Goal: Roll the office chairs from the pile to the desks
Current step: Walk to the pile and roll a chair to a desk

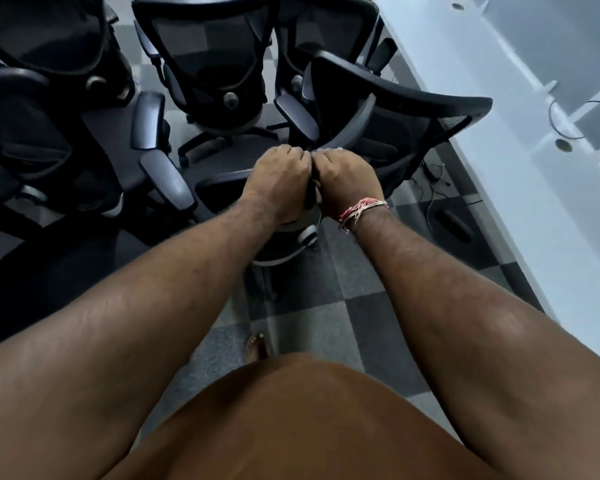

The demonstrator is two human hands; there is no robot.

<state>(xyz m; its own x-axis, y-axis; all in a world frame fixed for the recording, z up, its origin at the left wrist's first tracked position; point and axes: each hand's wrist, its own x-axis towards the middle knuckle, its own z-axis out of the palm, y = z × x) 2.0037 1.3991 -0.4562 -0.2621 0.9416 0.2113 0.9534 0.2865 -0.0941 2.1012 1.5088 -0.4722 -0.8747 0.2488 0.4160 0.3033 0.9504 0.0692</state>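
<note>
Floor: carpet tiles in a grey checker of light and dark squares, visible between the chairs and the desk run.

Desks: a long white run along the right side, with low white dividers standing on it and round cable ports in the top. A thin dark cable loop lies on the surface near one port.

Pile of office chairs: black mesh-backed chairs with grey frames and padded armrests, packed close together across the upper left and centre. One armrest juts toward the viewer at left of the hands.

Held chair: black mesh back with grey frame, at the near right edge of the pile, just beside the desk run. It is tilted, its curved top edge leaning out toward the desks. Its base is mostly hidden under the hands; a grey knob shows below the wrists.

Forearms: both bare, reaching forward from the lower frame and meeting in the middle.

Left hand: fingers curled down over the chair's frame, gripping it; knuckles touch those of the other hand.

Right hand: fingers likewise curled over the same frame part, gripping it. The exact part under the hands cannot be made out.

Wrist threads: pink and pale strands with a thin bangle, on the right wrist.

Floor cables: dark leads and a dark block under the desk edge.

Foot: partly seen on the carpet below the hands.
</note>
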